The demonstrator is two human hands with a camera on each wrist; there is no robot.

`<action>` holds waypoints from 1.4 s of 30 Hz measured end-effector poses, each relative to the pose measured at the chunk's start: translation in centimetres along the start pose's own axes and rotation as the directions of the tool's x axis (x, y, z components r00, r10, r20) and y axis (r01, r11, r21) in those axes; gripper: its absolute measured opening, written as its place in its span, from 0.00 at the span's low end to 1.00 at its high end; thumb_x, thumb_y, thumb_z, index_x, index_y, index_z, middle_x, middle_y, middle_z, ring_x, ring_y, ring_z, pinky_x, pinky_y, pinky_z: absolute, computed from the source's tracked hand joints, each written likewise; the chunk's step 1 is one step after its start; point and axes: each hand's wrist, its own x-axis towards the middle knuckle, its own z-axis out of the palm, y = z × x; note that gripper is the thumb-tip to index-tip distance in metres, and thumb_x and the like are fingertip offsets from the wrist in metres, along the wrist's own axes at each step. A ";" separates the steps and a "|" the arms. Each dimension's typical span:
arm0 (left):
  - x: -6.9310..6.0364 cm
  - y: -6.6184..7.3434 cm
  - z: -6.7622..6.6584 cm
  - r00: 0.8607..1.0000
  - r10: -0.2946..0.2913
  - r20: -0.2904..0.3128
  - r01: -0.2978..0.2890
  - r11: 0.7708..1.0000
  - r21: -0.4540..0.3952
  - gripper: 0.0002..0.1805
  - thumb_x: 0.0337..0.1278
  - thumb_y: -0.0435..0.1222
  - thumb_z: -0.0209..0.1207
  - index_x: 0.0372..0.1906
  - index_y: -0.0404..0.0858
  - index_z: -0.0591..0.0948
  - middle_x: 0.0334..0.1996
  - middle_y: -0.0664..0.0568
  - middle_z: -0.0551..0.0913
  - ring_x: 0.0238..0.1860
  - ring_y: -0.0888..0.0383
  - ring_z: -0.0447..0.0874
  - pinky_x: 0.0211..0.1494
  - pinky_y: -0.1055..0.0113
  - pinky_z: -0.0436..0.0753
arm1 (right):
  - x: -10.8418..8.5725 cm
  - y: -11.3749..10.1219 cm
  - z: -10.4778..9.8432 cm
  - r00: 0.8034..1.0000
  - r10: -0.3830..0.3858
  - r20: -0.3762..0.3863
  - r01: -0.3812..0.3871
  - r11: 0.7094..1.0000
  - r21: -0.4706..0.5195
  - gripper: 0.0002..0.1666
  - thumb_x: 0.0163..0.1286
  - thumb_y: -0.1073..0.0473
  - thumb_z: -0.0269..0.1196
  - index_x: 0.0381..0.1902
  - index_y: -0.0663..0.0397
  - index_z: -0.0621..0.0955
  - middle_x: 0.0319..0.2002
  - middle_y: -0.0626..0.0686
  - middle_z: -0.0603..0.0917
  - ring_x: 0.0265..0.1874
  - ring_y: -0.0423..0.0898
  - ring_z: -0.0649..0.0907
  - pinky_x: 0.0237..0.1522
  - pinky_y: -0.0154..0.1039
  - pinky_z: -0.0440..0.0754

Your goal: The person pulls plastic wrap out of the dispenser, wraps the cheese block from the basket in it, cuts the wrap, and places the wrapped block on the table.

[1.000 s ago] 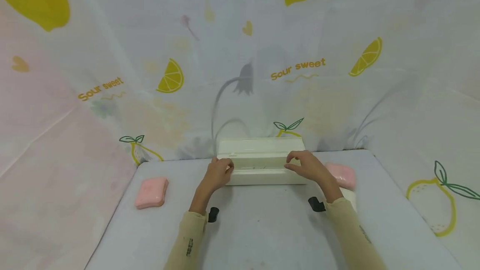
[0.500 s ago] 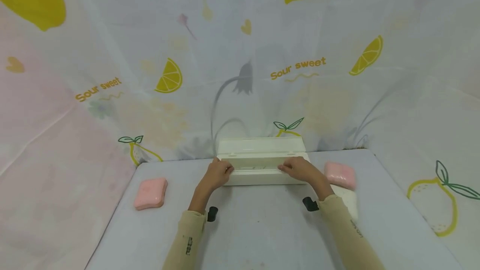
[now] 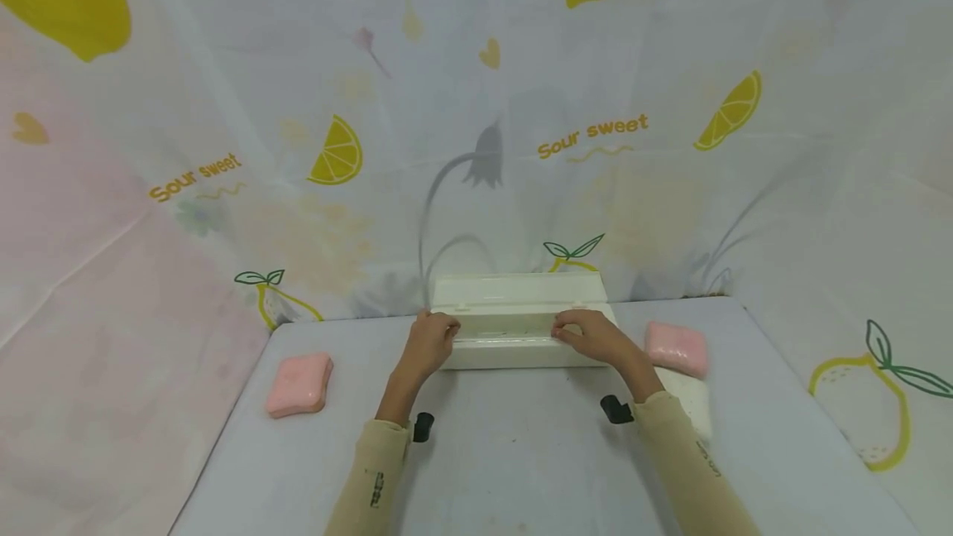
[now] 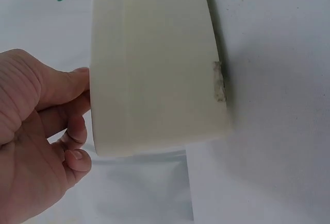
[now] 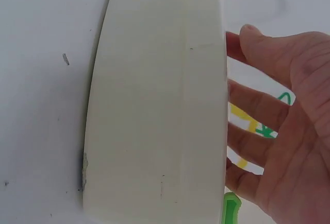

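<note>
In the head view a long white box (image 3: 521, 354) lies at the back of the table, its lid (image 3: 519, 288) raised behind it. My left hand (image 3: 429, 344) is at the box's left end, fingers bent, thumb and fingertips at the upper edge. Over the right part of the opening is my right hand (image 3: 596, 336), thumb and index finger brought together. Both wrist views show the box's front wall (image 4: 154, 69), which hides some fingertips. In the right wrist view the other fingers (image 5: 252, 103) are spread and slightly bent. Whether either hand pinches something thin cannot be seen.
A pink pillow-shaped block (image 3: 300, 385) lies on the table's left side. At the right, another pink block (image 3: 676, 349) lies beside a white one (image 3: 687, 399), partly behind the right forearm. A green object (image 5: 231, 208) shows beyond the box. Lemon-printed cloth (image 3: 476, 106) hangs behind.
My right hand has moved left along the box opening. Its fingertips dipped toward the front rim and then lifted slightly. The left hand has shifted a little left; the box stays in place.
</note>
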 end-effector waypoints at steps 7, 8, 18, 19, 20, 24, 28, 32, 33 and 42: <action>0.0 0.3 0.2 0.999 -0.048 0.000 0.048 0.999 0.025 0.06 0.53 0.25 0.68 0.37 0.31 0.87 0.36 0.44 0.88 0.40 0.44 0.79 0.46 0.51 0.76 | 0.1 -0.1 0.0 0.994 0.111 0.018 -0.108 0.985 -0.133 0.16 0.74 0.59 0.58 0.51 0.63 0.83 0.48 0.59 0.85 0.50 0.58 0.81 0.55 0.57 0.75; 0.0 0.3 0.2 0.998 -0.055 -0.005 0.055 0.998 0.035 0.06 0.52 0.26 0.68 0.37 0.31 0.87 0.36 0.44 0.88 0.40 0.44 0.80 0.46 0.51 0.77 | 0.1 -0.1 0.0 0.991 0.132 0.006 -0.130 0.982 -0.134 0.15 0.74 0.59 0.58 0.51 0.62 0.84 0.47 0.58 0.85 0.49 0.57 0.82 0.54 0.56 0.75; 0.2 1.0 0.0 0.997 -0.068 -0.032 0.069 0.996 0.057 0.07 0.49 0.22 0.68 0.33 0.31 0.82 0.31 0.44 0.83 0.34 0.47 0.83 0.39 0.57 0.82 | 0.0 0.2 0.6 0.962 0.152 -0.226 -0.193 0.966 -0.171 0.12 0.62 0.71 0.65 0.39 0.54 0.89 0.42 0.55 0.88 0.43 0.55 0.85 0.44 0.52 0.80; 0.2 1.0 -0.1 0.998 -0.057 -0.038 0.060 0.996 0.066 0.07 0.49 0.22 0.68 0.32 0.31 0.82 0.30 0.45 0.83 0.33 0.48 0.83 0.37 0.58 0.82 | -0.1 0.3 0.7 0.960 0.145 -0.240 -0.189 0.966 -0.175 0.12 0.61 0.72 0.65 0.39 0.54 0.89 0.41 0.55 0.88 0.42 0.55 0.85 0.42 0.52 0.80; 0.2 1.0 -0.1 0.998 -0.048 -0.044 0.051 0.996 0.074 0.07 0.49 0.22 0.68 0.32 0.31 0.81 0.30 0.45 0.82 0.32 0.49 0.83 0.36 0.59 0.82 | -0.1 0.3 0.7 0.957 0.137 -0.255 -0.186 0.966 -0.181 0.12 0.61 0.73 0.65 0.38 0.53 0.89 0.40 0.54 0.88 0.40 0.54 0.85 0.41 0.51 0.80; 0.3 0.9 -0.1 0.996 -0.026 -0.082 0.033 0.995 0.091 0.11 0.52 0.21 0.66 0.41 0.29 0.80 0.29 0.44 0.82 0.28 0.51 0.81 0.32 0.61 0.81 | -0.2 0.6 0.9 0.940 0.062 -0.335 -0.141 0.966 -0.218 0.10 0.62 0.71 0.65 0.36 0.52 0.88 0.37 0.51 0.89 0.34 0.51 0.85 0.37 0.49 0.80; 0.5 0.9 -0.5 0.987 0.019 -0.159 -0.007 0.997 0.072 0.11 0.55 0.21 0.63 0.44 0.30 0.81 0.31 0.44 0.81 0.29 0.50 0.82 0.33 0.61 0.81 | -0.1 0.6 0.5 0.876 -0.082 -0.475 -0.047 0.966 -0.253 0.09 0.61 0.71 0.67 0.34 0.52 0.87 0.35 0.51 0.89 0.32 0.51 0.87 0.32 0.48 0.81; 0.8 1.1 -1.3 0.969 0.077 -0.234 -0.077 0.997 0.010 0.05 0.58 0.21 0.61 0.37 0.31 0.82 0.33 0.44 0.79 0.34 0.49 0.82 0.36 0.61 0.82 | 0.2 0.3 -0.3 0.792 -0.206 -0.574 0.043 0.958 -0.285 0.15 0.57 0.74 0.69 0.40 0.54 0.86 0.32 0.51 0.89 0.19 0.46 0.80 0.18 0.41 0.73; 0.9 1.2 -1.6 0.965 0.088 -0.246 -0.092 0.996 -0.008 0.04 0.59 0.22 0.61 0.36 0.31 0.82 0.34 0.44 0.79 0.35 0.49 0.82 0.37 0.61 0.82 | 0.2 0.2 -0.5 0.776 -0.229 -0.588 0.059 0.954 -0.293 0.16 0.56 0.74 0.69 0.41 0.54 0.86 0.31 0.51 0.88 0.17 0.45 0.78 0.16 0.38 0.69; 1.3 2.5 -3.9 0.909 0.193 -0.369 -0.208 0.978 -0.002 0.02 0.55 0.25 0.64 0.33 0.31 0.82 0.32 0.44 0.80 0.32 0.48 0.82 0.34 0.60 0.81 | 0.2 -1.7 -2.4 0.708 -0.329 -0.626 0.146 0.934 -0.325 0.14 0.55 0.72 0.72 0.41 0.58 0.87 0.32 0.55 0.89 0.24 0.51 0.86 0.17 0.42 0.74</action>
